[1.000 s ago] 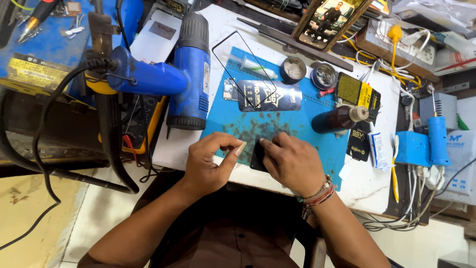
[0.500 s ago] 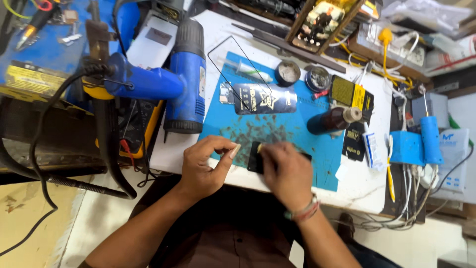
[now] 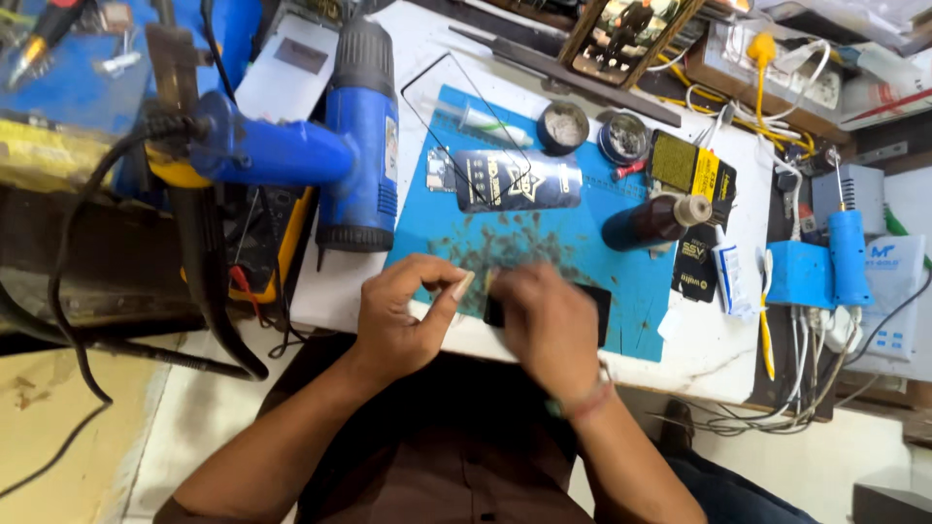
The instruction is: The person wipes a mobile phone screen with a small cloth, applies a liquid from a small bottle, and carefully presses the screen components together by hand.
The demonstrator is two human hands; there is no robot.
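The right hand (image 3: 546, 312), now blurred and shifted left over the flat black phone-like slab (image 3: 592, 309) on the near blue mat (image 3: 602, 254), presses it down while the left hand (image 3: 403, 312) still pinches a small pale sliver (image 3: 463, 285)

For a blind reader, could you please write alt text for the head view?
Two hands, the left hand and the blurred right hand, work on a dark phone at the near edge of a blue mat; a blue heat gun lies left.
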